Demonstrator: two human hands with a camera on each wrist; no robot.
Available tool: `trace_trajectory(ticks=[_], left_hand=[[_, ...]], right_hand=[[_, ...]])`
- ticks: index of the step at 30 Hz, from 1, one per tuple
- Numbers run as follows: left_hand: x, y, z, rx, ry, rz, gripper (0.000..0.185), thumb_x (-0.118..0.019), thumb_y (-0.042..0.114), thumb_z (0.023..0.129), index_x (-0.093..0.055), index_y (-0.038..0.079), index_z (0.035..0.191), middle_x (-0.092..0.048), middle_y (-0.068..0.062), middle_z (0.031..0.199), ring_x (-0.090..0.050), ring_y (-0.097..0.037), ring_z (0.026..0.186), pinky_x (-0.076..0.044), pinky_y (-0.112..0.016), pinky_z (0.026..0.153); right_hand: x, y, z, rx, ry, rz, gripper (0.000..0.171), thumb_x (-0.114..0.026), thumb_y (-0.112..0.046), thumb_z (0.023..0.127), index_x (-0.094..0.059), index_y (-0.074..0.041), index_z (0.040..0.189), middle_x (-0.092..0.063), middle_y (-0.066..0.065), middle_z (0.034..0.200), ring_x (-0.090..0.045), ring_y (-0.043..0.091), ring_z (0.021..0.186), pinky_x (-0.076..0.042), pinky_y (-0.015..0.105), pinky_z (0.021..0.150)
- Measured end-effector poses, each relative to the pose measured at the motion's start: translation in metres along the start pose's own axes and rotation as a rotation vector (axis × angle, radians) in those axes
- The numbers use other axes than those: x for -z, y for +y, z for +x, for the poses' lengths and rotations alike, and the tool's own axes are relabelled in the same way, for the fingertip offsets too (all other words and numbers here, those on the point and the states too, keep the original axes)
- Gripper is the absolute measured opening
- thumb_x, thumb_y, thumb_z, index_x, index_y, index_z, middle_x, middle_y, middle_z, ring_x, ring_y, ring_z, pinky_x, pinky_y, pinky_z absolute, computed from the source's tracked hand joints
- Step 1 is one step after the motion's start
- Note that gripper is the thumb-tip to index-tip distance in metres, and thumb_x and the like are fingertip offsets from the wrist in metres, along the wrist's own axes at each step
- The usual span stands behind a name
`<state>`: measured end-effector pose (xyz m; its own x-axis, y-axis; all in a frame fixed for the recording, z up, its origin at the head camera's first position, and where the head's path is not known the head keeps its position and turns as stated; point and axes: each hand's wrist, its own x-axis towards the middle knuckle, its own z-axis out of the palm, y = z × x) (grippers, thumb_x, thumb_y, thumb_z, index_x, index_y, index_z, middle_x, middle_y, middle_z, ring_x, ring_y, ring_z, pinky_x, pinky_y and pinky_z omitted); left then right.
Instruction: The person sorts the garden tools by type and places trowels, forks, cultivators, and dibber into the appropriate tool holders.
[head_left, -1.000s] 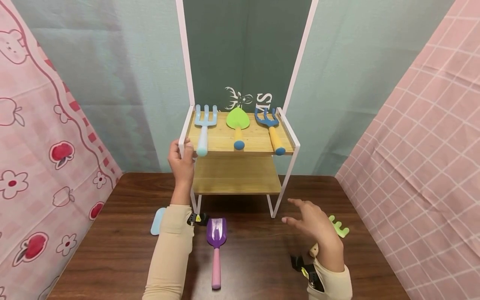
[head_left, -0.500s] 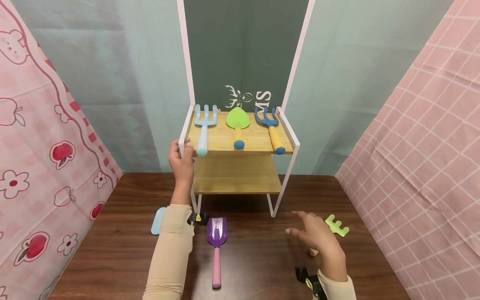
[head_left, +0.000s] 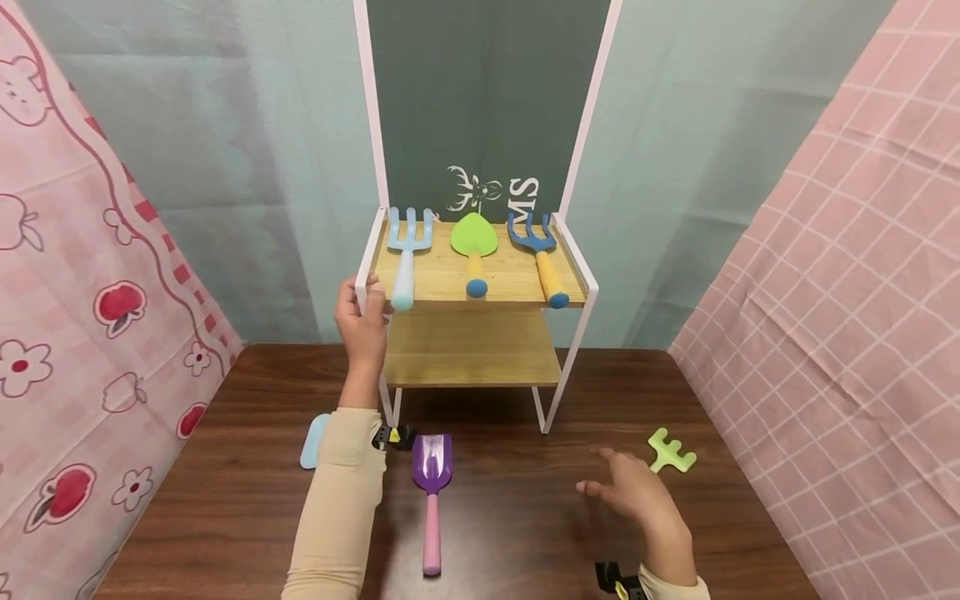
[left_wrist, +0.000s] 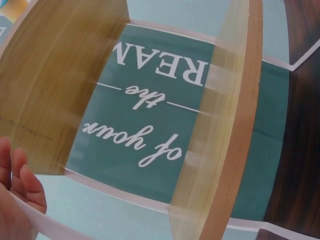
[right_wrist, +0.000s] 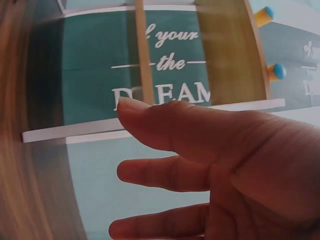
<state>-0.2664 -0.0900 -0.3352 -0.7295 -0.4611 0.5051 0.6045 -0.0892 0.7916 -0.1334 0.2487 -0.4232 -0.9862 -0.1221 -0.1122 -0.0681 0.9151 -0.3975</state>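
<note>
My left hand [head_left: 363, 329] grips the white left front post of a two-tier wooden rack [head_left: 472, 346], just below its top corner. In the left wrist view, fingers [left_wrist: 31, 187] curl at the white frame. My right hand [head_left: 641, 496] hovers over the table's right side, fingers spread and holding nothing. Closest to it is a light green toy rake [head_left: 670, 452], its handle hidden behind the hand. On the top shelf lie a light blue toy fork [head_left: 406, 267], a green toy shovel [head_left: 475, 236] with a yellow handle, and a dark blue toy rake [head_left: 551, 279].
A purple toy shovel [head_left: 432, 467] with a pink handle lies on the brown table [head_left: 517, 517] before the rack. Part of a light blue object [head_left: 311, 442] shows beside the left sleeve. A dark green printed cloth [head_left: 487, 92] hangs behind, with pink cloths at both sides.
My right hand has drawn back toward me and down, away from the rack, uncovering more of the green rake's head. The left hand has kept its grip on the post.
</note>
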Motion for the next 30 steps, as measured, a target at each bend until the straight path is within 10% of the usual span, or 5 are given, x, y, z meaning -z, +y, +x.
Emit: trace_trajectory(ticks=[16, 21, 30], left_hand=[[0.001, -0.003, 0.001, -0.006, -0.008, -0.007, 0.019, -0.053, 0.005, 0.085, -0.054, -0.008, 0.099, -0.052, 0.002, 0.067, -0.052, -0.016, 0.057, -0.04, -0.022, 0.05], [0.001, -0.004, 0.0, 0.003, -0.001, -0.019, 0.013, -0.054, 0.006, 0.085, -0.057, 0.0, 0.095, -0.051, -0.016, 0.068, -0.052, -0.018, 0.056, -0.039, -0.025, 0.05], [0.001, -0.002, 0.001, -0.006, -0.007, -0.001, 0.012, -0.053, 0.007, 0.085, -0.057, 0.004, 0.096, -0.046, -0.034, 0.075, -0.051, -0.025, 0.058, -0.039, -0.025, 0.051]], right_hand=[[-0.031, 0.035, -0.016, -0.126, -0.02, 0.14, 0.064, -0.074, -0.036, 0.076, -0.055, 0.006, 0.121, -0.059, 0.015, 0.089, -0.058, 0.038, 0.087, -0.046, 0.054, 0.071], [-0.041, 0.047, -0.023, -0.155, -0.005, 0.126, 0.062, -0.069, -0.041, 0.079, -0.057, 0.003, 0.12, -0.062, 0.025, 0.103, -0.054, 0.051, 0.095, -0.042, 0.06, 0.075], [-0.058, 0.054, -0.027, -0.226, 0.189, 0.176, 0.05, -0.066, -0.033, 0.084, -0.058, 0.005, 0.116, -0.061, 0.028, 0.102, -0.057, 0.049, 0.091, -0.044, 0.058, 0.071]])
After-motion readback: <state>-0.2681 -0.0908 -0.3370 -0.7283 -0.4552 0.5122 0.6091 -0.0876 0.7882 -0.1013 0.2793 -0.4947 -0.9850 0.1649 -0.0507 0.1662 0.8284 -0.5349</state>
